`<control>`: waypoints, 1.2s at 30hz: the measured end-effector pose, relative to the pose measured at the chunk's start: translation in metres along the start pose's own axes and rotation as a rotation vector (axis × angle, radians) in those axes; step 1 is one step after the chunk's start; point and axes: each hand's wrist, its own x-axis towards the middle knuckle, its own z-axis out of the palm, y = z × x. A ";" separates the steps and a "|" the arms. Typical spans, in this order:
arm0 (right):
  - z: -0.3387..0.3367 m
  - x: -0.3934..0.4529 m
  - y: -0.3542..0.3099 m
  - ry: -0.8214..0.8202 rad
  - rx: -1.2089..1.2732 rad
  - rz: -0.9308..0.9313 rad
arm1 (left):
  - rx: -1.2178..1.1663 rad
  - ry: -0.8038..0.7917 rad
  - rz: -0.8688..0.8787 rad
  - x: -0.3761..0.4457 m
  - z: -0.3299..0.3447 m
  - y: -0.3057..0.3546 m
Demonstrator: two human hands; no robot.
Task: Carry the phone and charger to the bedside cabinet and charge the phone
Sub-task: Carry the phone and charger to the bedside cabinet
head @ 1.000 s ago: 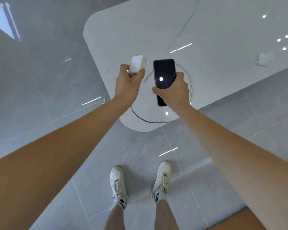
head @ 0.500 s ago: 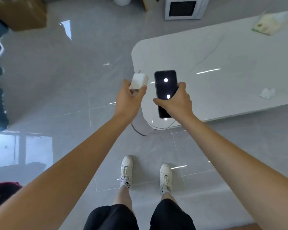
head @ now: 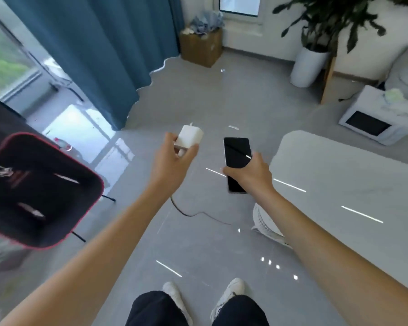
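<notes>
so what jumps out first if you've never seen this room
The two outstretched arms dominate the middle: the left hand holds a white charger, the right hand a black phone, with a cable sagging between them above the grey floor. Next come the blue curtain at upper left and the black, red-edged chair at left. A white table fills the right.

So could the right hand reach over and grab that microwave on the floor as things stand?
Probably not. The right hand is already full, gripping the phone, and the microwave sits low on the floor beyond the white table's corner, well past the outstretched arm.
</notes>
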 end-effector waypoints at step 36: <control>0.683 -0.654 -0.267 -1.477 -0.483 -1.112 | -0.293 1.672 -0.940 -0.514 -0.584 -0.386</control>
